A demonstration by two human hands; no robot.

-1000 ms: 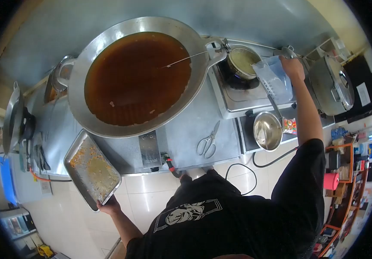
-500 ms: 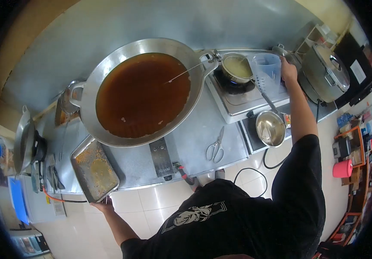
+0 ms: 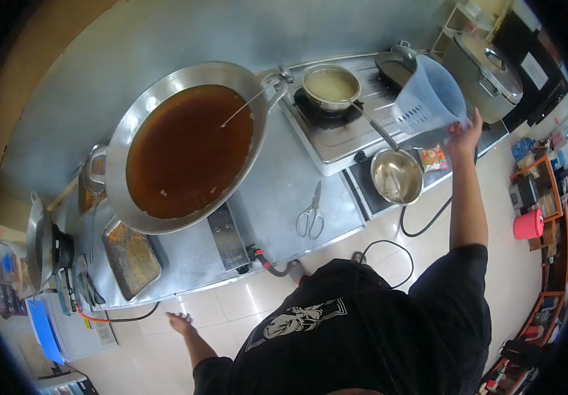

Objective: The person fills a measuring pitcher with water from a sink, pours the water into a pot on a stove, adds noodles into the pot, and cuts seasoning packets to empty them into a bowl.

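My right hand (image 3: pixel 465 137) grips the clear plastic measuring jug (image 3: pixel 429 95), which is tilted over the back right of the counter. Fingers apart and holding nothing, my left hand (image 3: pixel 180 322) is in the air just off the counter's front edge. The metal tray (image 3: pixel 131 263) with orange and yellow residue lies nearest to it, on the counter. A large wok (image 3: pixel 185 224) full of brown liquid, with a thin metal stick in it, fills the left centre. On the stove, a small pot (image 3: pixel 331 87) holds pale yellow liquid.
Scissors (image 3: pixel 310 220) lie on the steel counter (image 3: pixel 277 197). A steel bowl (image 3: pixel 396 176) and a colourful packet (image 3: pixel 432 158) are by the stove (image 3: pixel 336 135). A big lidded pot (image 3: pixel 485 79) stands at the back right, and another wok (image 3: pixel 39 243) at the far left.
My left hand has let go of the tray, which now rests flat on the counter. The jug in my right hand has tilted and moved right. The view has shifted.
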